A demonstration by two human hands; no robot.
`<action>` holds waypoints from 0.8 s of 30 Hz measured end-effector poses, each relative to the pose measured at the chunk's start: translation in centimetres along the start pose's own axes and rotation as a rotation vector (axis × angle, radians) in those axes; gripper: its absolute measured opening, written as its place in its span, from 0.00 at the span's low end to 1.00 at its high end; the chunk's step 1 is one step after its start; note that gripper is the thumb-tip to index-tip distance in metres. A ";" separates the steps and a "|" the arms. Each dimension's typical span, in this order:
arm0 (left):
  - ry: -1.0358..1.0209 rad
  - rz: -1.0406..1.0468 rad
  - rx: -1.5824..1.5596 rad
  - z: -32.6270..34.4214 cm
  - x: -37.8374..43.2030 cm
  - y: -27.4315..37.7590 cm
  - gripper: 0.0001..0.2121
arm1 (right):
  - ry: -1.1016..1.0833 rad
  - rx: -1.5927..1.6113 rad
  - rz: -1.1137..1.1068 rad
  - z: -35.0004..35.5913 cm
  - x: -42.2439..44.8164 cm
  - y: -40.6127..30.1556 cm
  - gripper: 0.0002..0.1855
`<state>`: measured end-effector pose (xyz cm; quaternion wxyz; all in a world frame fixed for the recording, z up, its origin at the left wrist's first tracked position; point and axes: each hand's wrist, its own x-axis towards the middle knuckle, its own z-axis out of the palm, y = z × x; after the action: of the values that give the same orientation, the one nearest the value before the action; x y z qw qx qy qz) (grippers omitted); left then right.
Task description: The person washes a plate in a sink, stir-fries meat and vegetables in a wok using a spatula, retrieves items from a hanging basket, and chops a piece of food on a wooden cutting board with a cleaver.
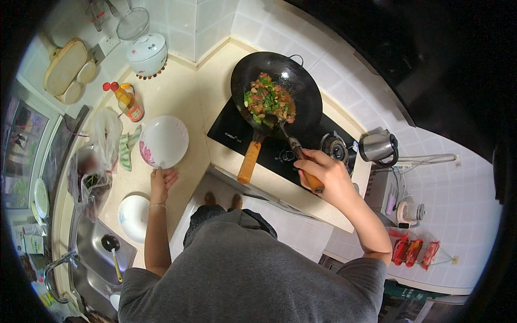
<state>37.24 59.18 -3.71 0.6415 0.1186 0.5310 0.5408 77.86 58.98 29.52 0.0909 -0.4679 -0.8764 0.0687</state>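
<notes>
In my right hand (323, 173) is the wooden-handled wok spatula (301, 155), its metal end in the wok (307, 97). Chopped green vegetables and pieces of meat (268, 99) lie in the wok with a little brown sauce. The wok's wooden handle (249, 161) points towards me. At the near rim of a white plate with pink flowers (163, 141) is my left hand (162, 183). Its fingertips meet the rim, and some fingers are spread; how firmly it grips is unclear. The plate holds no food.
Beneath the wok is a black gas hob (274, 157) with a second burner (335, 147). A sauce bottle (131, 105), plastic bags (95, 165) and another white dish (133, 218) occupy the left counter. A sink (97, 238) is lower left; an electric kettle (375, 147) stands right.
</notes>
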 end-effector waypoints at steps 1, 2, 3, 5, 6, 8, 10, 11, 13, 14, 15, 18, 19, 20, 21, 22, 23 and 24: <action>0.008 0.015 -0.009 0.2 0.3 0.0 0.17 | 0.003 -0.005 0.003 0.1 0.2 0.2 0.19; 0.018 0.031 -0.019 0.4 0.5 0.1 0.17 | -0.030 -0.007 0.002 0.6 0.7 0.6 0.19; 0.011 0.034 -0.021 0.6 0.7 0.2 0.17 | -0.060 -0.011 0.001 1.3 1.2 1.3 0.19; 0.000 0.009 0.011 1.1 0.9 0.3 0.18 | -0.002 -0.053 -0.001 2.6 2.1 3.6 0.18; 0.003 0.012 0.010 0.8 1.2 0.1 0.18 | 0.009 -0.004 0.017 2.3 3.1 4.4 0.16; 0.057 0.015 -0.037 0.2 2.1 -0.5 0.14 | 0.029 0.110 0.095 0.7 4.7 5.6 0.12; 0.083 0.015 -0.045 0.7 2.1 -0.3 0.14 | 0.046 0.236 0.236 -2.3 6.8 5.2 0.09; 0.107 0.011 -0.050 0.9 2.0 -0.1 0.14 | 0.120 0.294 0.194 -3.0 7.8 5.2 0.08; 0.082 0.027 -0.082 0.4 2.6 -0.5 0.15 | 0.084 0.313 0.206 -4.1 10.8 4.8 0.07; 0.065 0.043 -0.104 0.1 3.1 -0.9 0.16 | 0.112 0.344 0.165 -3.9 12.2 4.7 0.08; 0.048 0.060 -0.125 -0.1 3.5 -1.0 0.16 | 0.141 0.375 0.122 -3.4 13.8 4.8 0.09; 0.064 0.109 -0.056 1.6 2.5 -0.3 0.16 | 0.095 0.383 0.268 -1.8 16.8 6.1 0.11; 0.064 0.112 -0.056 1.8 2.5 -0.3 0.16 | 0.056 0.313 0.328 -1.5 17.5 6.7 0.12; 0.083 0.128 -0.071 2.1 2.5 -0.2 0.16 | 0.040 0.275 0.384 -1.0 17.9 7.7 0.13; 0.104 0.144 -0.088 2.1 2.6 -0.2 0.17 | 0.039 0.274 0.381 -0.7 18.3 8.8 0.13; 0.103 0.148 -0.089 2.0 2.8 -0.1 0.17 | 0.105 0.307 0.405 -0.8 18.6 9.9 0.13; 0.071 0.168 -0.084 1.9 3.0 -0.1 0.17 | 0.171 0.338 0.428 -1.1 18.7 11.1 0.14; 0.051 0.191 -0.083 1.7 3.0 0.0 0.17 | 0.217 0.402 0.460 -1.9 19.2 11.0 0.15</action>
<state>38.12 62.38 -4.69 0.5778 0.1281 0.5107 0.6237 76.73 81.10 30.94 0.2562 -0.6309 -0.7019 0.2088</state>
